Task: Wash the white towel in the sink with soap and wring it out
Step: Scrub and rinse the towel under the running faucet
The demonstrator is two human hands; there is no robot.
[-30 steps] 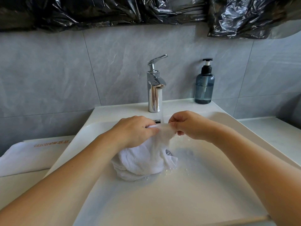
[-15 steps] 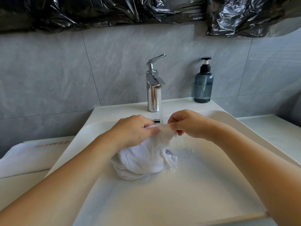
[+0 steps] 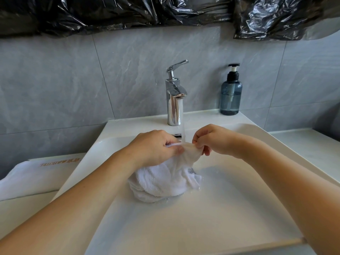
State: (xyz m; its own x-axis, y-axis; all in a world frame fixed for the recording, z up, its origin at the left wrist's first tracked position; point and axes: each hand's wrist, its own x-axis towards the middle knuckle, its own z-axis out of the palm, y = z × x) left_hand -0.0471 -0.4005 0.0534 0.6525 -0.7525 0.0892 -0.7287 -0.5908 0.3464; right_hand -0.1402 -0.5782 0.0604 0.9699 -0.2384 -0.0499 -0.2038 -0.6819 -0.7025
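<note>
The white towel (image 3: 161, 183) lies bunched in the white sink (image 3: 211, 208), its top edge lifted under the water running from the chrome faucet (image 3: 174, 100). My left hand (image 3: 154, 148) grips the towel's raised edge from the left. My right hand (image 3: 211, 140) pinches the same edge from the right, and the wet cloth is stretched between the two hands in the stream. The lower part of the towel rests on the basin floor over the drain. A blue soap pump bottle (image 3: 230, 94) stands on the sink ledge at the back right.
A folded white towel with gold lettering (image 3: 40, 173) lies on the counter left of the sink. Grey tiled wall rises behind, with black plastic sheeting (image 3: 128, 13) hanging along its top. A white counter (image 3: 309, 144) extends to the right.
Both hands stay at the towel's top edge under the stream; the stretched bit of cloth between them has shifted only slightly.
</note>
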